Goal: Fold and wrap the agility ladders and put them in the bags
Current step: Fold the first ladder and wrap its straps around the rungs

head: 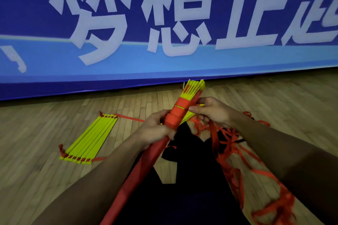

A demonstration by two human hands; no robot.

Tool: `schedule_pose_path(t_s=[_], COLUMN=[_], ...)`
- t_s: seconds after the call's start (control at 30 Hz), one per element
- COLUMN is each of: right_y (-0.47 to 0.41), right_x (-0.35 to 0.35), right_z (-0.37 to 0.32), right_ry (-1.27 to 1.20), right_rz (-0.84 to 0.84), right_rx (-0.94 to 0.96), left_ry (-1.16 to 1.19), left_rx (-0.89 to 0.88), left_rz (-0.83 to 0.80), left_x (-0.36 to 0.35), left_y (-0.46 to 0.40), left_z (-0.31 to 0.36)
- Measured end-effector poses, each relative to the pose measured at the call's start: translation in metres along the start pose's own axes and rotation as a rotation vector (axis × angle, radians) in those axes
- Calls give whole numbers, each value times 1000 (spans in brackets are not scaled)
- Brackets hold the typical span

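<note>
Bundle of yellow plastic ladder rungs w/ red strap wrap [180, 110]: left hand [155, 129] grips it, right hand [213, 110] pinches the strap.

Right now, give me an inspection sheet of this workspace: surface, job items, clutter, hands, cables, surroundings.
Surface: wooden plank floor.
Job's things: held ladder bundle of yellow rungs, partly wound in red strap; second ladder stack flat on the floor to the left, its red straps trailing; dark fabric under the hands, possibly a bag, cannot tell.
Clutter: loose red strap tangle on the right.
Grippers: left hand grips the wrapped part of the bundle; right hand pinches the strap at the bundle's side.
Cables: nothing seen.
Surroundings: blue banner with large white characters along the floor's far edge.
</note>
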State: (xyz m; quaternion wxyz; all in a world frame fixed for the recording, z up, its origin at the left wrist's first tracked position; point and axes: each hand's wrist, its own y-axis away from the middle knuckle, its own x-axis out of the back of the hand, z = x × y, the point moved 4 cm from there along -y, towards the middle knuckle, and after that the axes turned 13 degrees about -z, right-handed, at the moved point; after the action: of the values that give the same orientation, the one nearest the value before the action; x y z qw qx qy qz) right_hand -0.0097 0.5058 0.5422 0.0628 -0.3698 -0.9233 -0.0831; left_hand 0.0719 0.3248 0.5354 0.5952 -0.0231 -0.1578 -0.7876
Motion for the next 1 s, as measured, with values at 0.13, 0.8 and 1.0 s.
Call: schedule_pose_path(t_s=[0.13, 0.8, 1.0], right_y=[-1, -5, -4], right_x=[-15, -17, -6], right_z=[-2, -9, -6], right_ry=[-163, 78, 67], right_rz=[-96, 156, 63], right_rx=[24, 59, 21], left_ry=[-48, -822, -101], left_rx=[38, -15, 47], left_rz=[-102, 195, 103], left_x=[-6, -13, 5], left_y=[1, 0, -5], left_z=[-2, -2, -6])
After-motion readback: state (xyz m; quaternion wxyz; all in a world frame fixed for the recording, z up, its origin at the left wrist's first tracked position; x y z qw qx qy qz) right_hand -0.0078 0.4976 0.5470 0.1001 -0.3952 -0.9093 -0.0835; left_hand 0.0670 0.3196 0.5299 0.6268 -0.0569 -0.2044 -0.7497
